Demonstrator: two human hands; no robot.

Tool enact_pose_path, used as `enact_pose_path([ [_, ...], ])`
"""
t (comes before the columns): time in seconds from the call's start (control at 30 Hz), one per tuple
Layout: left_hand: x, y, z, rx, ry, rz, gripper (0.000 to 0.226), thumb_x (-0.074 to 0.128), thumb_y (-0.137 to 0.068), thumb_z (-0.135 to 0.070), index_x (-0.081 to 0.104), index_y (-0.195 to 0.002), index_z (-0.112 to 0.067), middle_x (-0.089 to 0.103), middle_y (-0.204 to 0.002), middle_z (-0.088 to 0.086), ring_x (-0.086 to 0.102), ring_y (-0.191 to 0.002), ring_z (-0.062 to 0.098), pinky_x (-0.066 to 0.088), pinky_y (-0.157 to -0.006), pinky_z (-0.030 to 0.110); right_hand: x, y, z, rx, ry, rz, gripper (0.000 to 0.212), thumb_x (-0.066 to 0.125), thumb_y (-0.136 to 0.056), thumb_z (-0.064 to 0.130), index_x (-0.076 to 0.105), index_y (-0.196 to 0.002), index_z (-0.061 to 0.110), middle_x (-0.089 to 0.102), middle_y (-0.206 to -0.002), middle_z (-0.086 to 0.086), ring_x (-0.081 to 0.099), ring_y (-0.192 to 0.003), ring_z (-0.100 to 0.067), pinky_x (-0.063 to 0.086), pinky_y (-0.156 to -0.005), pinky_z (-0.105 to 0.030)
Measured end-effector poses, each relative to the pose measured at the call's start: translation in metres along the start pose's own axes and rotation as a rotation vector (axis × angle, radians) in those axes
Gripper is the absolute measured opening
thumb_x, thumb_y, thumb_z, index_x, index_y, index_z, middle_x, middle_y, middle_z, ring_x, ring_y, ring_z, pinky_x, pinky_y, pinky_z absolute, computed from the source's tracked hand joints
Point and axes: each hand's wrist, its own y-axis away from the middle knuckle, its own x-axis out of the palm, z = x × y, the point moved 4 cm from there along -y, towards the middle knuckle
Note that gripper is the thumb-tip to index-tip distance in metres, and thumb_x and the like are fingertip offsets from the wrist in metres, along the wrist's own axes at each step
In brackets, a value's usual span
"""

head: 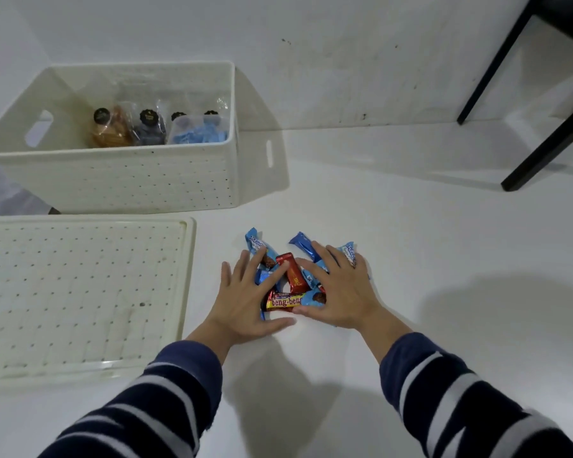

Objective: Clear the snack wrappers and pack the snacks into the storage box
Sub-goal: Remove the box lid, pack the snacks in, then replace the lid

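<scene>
Pressing in from both sides, the left hand and right hand lie flat with fingers spread over a heap of snacks at centre frame — crinkly foil bars in blue, red and gold, none gripped. The box — white, perforated plastic — sits upper left, holding clear packets. Its flat dotted lid lies below it.

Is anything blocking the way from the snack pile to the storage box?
Nothing visible. The box is open, its lid lies flat beside the snacks, and bare surface separates pile and box.
</scene>
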Motion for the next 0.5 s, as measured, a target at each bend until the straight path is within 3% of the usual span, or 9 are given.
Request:
enact_pose_path([
  [0.1,-0.001,-0.003,-0.003,0.077,-0.008,-0.144,0.082,0.037,-0.074,-0.083,0.023,-0.146,-0.046,0.025,-0.154,0.005,0.024,-0.140,0.034,0.021,-0.112,0.050,0.003,0.003,-0.001,-0.032,-0.013,-0.065,0.081,0.034,-0.070,0.086,0.042,-0.137,0.042,0.032,-0.153,0.007,0.037,-0.135,-0.020,0.032,-0.104,-0.052],
  [0.2,-0.003,-0.010,-0.003,0.086,-0.068,-0.216,0.077,0.040,-0.073,-0.083,0.041,-0.139,-0.043,0.043,-0.140,0.003,0.043,-0.123,0.029,0.039,-0.097,0.044,0.006,0.003,-0.004,-0.064,-0.038,-0.111,0.071,0.036,-0.077,0.078,0.051,-0.132,0.035,0.040,-0.148,0.008,0.044,-0.129,-0.018,0.036,-0.101,-0.049],
  [0.37,-0.005,-0.026,-0.009,0.167,-0.056,-0.284,0.067,0.040,-0.082,-0.074,0.058,-0.126,-0.028,0.057,-0.123,0.006,0.053,-0.098,0.030,0.050,-0.072,0.037,0.005,-0.005,-0.007,-0.115,-0.047,-0.241,0.055,0.043,-0.083,0.062,0.062,-0.121,0.026,0.054,-0.137,0.004,0.056,-0.113,-0.021,0.042,-0.091,-0.042],
  [0.5,-0.012,-0.043,-0.006,0.130,-0.042,-0.331,0.047,0.047,-0.085,-0.056,0.057,-0.116,-0.022,0.061,-0.110,0.007,0.054,-0.080,0.030,0.051,-0.054,0.033,-0.002,-0.019,-0.014,-0.036,-0.030,-0.363,0.044,0.049,-0.080,0.053,0.066,-0.108,0.024,0.064,-0.118,0.002,0.060,-0.096,-0.023,0.048,-0.075,-0.037],
])
